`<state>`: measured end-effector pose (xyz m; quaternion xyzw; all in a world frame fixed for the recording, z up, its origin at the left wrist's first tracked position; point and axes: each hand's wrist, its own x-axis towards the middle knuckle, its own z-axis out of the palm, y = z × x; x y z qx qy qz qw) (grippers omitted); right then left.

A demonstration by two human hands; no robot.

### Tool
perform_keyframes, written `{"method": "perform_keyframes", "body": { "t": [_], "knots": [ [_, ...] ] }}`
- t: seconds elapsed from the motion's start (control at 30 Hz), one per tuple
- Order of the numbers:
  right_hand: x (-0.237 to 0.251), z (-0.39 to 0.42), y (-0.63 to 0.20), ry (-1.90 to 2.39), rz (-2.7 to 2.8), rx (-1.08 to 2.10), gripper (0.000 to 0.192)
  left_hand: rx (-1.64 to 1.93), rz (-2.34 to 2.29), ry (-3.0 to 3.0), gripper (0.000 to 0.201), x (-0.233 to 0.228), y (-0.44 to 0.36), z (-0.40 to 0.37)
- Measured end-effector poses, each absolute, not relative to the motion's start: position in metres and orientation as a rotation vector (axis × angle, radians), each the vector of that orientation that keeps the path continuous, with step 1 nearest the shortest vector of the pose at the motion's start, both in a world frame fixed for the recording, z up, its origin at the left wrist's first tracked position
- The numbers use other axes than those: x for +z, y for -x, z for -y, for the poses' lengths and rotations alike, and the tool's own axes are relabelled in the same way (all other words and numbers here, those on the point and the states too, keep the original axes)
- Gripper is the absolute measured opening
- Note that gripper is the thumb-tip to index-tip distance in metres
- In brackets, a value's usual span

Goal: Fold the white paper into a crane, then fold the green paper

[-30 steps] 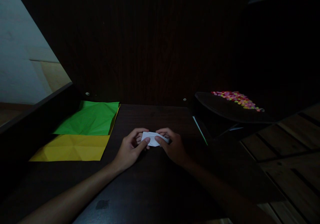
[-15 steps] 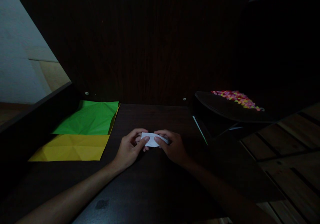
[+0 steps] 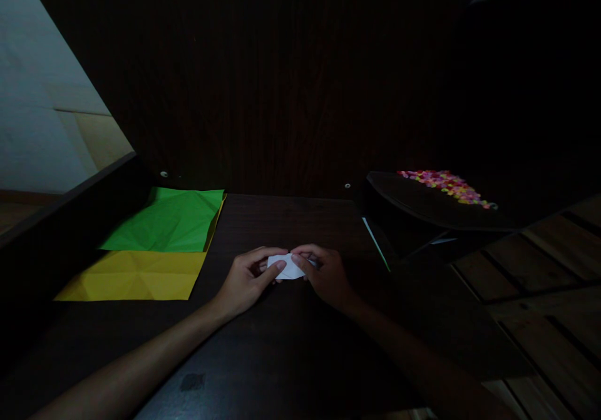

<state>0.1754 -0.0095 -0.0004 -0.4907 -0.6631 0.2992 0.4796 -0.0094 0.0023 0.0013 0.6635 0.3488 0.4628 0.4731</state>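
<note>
Head view: small white paper [image 3: 287, 266] is pinched at both ends, left hand [image 3: 244, 279] and right hand [image 3: 328, 276], fingers pressed on it, just above the dark table [image 3: 282, 345]. Already folded small; folding judged mid-way. Green sheet [image 3: 166, 221] on yellow sheet [image 3: 136, 276] lie untouched at left. Dark tray [image 3: 422, 210] at right carries colourful small pieces [image 3: 444, 185].
</note>
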Motion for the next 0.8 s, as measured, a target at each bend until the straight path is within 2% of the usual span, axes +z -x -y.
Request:
{"method": "perform_keyframes", "body": {
  "t": [0.23, 0.5, 0.8],
  "knots": [
    [0.0, 0.0115, -0.1737, 1.197, 1.621, 0.764, 0.013, 1.185, -0.904, -1.68, 0.02, 0.0011, 0.0105, -0.0032],
    [0.0004, 0.0115, -0.1733, 1.238, 1.548, 0.969, 0.014, 1.184, -0.962, -1.77, 0.018, 0.0003, 0.0109, -0.0034],
    [-0.0017, 0.0104, -0.1734, 1.249, 1.616, 0.903, 0.016, 1.105, -0.962, -1.659, 0.022, 0.0002, 0.0093, -0.0009]
  ]
}}
